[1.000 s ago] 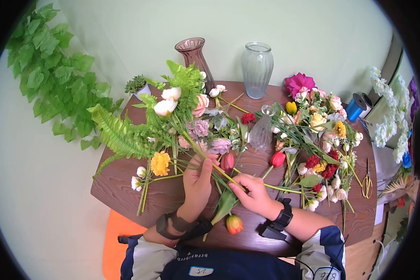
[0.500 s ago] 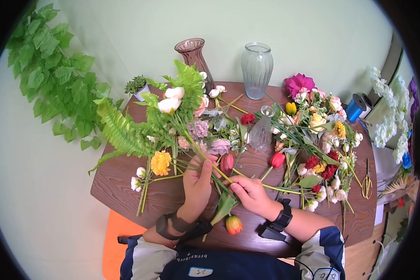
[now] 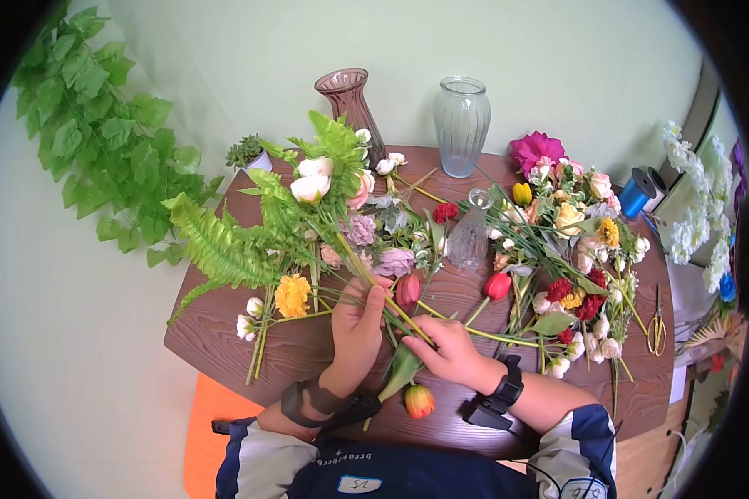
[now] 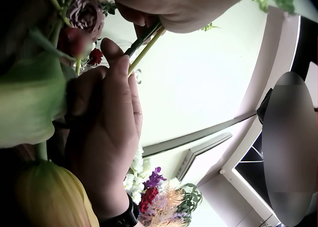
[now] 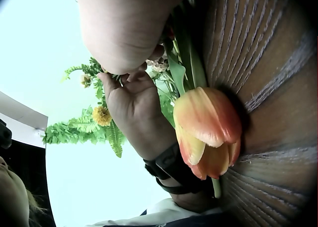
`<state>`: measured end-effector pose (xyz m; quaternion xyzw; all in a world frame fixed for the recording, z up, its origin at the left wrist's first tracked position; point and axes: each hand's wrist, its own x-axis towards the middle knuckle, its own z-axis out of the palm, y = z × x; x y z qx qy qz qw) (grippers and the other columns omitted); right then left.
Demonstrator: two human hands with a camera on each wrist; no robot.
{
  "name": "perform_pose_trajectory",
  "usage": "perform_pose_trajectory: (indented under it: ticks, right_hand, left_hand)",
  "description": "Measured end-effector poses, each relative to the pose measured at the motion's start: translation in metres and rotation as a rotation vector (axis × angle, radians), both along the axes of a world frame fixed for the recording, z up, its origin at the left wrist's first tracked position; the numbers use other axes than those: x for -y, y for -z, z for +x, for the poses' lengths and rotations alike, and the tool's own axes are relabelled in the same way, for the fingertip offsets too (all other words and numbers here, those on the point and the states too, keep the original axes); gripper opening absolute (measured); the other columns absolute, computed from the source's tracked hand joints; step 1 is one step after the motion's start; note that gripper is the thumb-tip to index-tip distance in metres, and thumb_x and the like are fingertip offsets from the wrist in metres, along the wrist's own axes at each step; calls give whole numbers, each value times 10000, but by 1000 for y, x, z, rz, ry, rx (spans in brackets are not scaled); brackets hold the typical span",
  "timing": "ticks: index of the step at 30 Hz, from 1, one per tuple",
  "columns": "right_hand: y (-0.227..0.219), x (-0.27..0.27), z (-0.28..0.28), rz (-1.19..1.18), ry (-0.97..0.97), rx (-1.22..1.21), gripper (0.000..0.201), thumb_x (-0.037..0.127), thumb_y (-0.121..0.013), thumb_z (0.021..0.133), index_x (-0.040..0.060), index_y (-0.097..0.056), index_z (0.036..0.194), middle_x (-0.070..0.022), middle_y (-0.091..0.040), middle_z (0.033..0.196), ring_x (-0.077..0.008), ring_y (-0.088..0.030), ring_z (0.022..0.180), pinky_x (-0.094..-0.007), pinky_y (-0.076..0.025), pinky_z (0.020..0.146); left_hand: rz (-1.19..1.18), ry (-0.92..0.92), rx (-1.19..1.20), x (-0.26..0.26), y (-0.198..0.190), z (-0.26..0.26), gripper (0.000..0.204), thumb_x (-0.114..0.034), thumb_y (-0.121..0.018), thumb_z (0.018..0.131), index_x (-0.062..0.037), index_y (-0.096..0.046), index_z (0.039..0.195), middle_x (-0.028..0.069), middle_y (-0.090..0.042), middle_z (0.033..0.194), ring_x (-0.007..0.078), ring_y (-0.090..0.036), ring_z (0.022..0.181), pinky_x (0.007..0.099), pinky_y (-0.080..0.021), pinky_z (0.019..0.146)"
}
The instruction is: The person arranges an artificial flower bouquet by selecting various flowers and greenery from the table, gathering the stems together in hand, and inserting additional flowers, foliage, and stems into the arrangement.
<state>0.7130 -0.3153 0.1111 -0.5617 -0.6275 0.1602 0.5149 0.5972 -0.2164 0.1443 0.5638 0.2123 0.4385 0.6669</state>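
Observation:
My left hand [image 3: 359, 328] grips a bunch of stems [image 3: 401, 312] midway along, thumb laid over them. The bunch carries green fern fronds [image 3: 225, 254] and white blooms [image 3: 311, 185], leaning up and left. Farther down, my right hand [image 3: 453, 349] pinches the stem ends between thumb and fingers; the left wrist view shows a green stem [image 4: 145, 52] running between the two hands. An orange-yellow tulip [image 3: 419, 401] lies below the hands, large in the right wrist view. A red tulip [image 3: 407, 291] is just beyond the left fingers.
Behind stand a purple glass vase [image 3: 349, 104], a clear vase [image 3: 462, 125] and a small glass bottle [image 3: 469, 237]. Mixed flowers [image 3: 570, 218] pile up at the right, beside gold scissors [image 3: 657, 328] and a blue ribbon spool [image 3: 637, 195]. Yellow marigold [image 3: 292, 297] lies left.
My right thumb and fingers have shifted slightly down the stem ends. The fern fronds sway a little; my left hand keeps its grip.

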Motion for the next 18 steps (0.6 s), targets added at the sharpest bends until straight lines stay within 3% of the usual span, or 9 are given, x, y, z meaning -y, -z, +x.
perform_pose_trajectory:
  ticks: [11, 13, 18]
  right_hand:
    - [1, 0, 1, -19, -22, -14, 97, 120, -581, 812, 49, -548, 870, -118, -550, 621, -310, -574, 572, -375, -439, 504]
    - [1, 0, 2, -29, -35, -3, 91, 124, -577, 815, 49, -548, 855, -120, -546, 615, -310, -572, 570, -376, -439, 502]
    - [1, 0, 2, -22, -31, -2, 86, 127, -576, 817, 49, -550, 842, -120, -545, 613, -308, -572, 566, -376, -440, 499]
  left_hand:
    - [34, -1, 0, 4, -5, 3, 150, -175, -523, 902, -55, -546, 988, -24, -525, 777, 19, -436, 606, 160, -332, 521]
    - [8, 30, 0, 4, -4, 1, 137, -116, -525, 898, -29, -535, 1003, -14, -545, 825, 31, -491, 723, 171, -395, 646]
    - [-34, 55, -3, 5, -5, 2, 160, -59, -557, 868, -31, -521, 1021, -4, -541, 852, 36, -501, 747, 175, -406, 668]
